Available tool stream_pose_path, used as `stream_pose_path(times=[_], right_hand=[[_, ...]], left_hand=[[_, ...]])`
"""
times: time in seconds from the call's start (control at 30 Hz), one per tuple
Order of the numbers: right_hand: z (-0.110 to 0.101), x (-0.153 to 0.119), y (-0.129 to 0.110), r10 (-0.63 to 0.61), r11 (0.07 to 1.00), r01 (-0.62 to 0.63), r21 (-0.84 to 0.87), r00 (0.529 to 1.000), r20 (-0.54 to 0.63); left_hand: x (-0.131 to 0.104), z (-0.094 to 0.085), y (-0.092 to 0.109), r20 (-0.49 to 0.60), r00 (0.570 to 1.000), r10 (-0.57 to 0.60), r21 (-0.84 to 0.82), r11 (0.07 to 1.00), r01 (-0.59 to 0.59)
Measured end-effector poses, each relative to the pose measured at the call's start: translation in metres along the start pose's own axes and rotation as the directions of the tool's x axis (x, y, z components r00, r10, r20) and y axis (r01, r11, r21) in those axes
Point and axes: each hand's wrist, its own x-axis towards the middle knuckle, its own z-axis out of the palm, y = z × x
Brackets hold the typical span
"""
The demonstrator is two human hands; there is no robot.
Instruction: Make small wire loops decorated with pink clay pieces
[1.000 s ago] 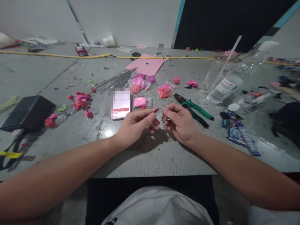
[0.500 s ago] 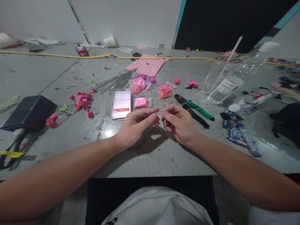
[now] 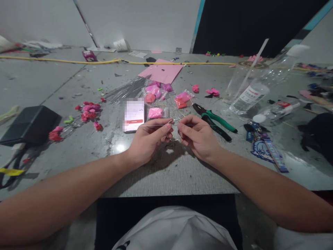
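Observation:
Thin silvery wire runs between my two hands above the table, bent into a loop. My left hand pinches one side of it between thumb and fingers. Opposite, a small gap away, my right hand is closed on the other side. The wire's ends are too fine to follow fully. Just beyond my left hand lie a phone with a lit screen and a bag of pink clay. Green-and-black pliers rest beside my right hand, jaws pointing away.
Behind the hands are a bundle of wires, more clay bags and a pink sheet. Red and pink clay flowers and a black adapter lie left. A bottle, a jar and a keychain are right.
The hands have drawn slightly apart at the fingertips, and the wire loop between them shows more. The camera view has shifted a little. The things on the table stay put.

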Motion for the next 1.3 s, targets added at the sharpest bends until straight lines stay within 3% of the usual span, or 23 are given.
stream_pose_path(times=[0.43, 0.63, 0.97, 1.3], right_hand=[[-0.0004, 0.0001, 0.0003, -0.007, 1.000, 0.006, -0.026, 0.999, -0.037], [0.0002, 0.0010, -0.0005, -0.038, 0.999, 0.038, -0.008, 0.999, -0.023], [0.0004, -0.0001, 0.0004, -0.046, 0.999, 0.046, -0.028, 0.999, -0.021], [-0.0005, 0.0011, 0.0033, -0.053, 0.997, 0.052, -0.061, 0.998, -0.017]], left_hand=[[0.0013, 0.0011, 0.0026, -0.045, 0.998, -0.034, 0.028, 0.999, 0.035], [-0.0020, 0.0010, 0.0040, -0.045, 0.998, 0.046, 0.156, 0.987, -0.039], [0.0008, -0.0002, 0.0045, -0.076, 0.997, -0.026, 0.075, 0.997, 0.031], [0.0004, 0.0012, 0.0048, -0.103, 0.995, -0.012, 0.098, 0.995, 0.022]])
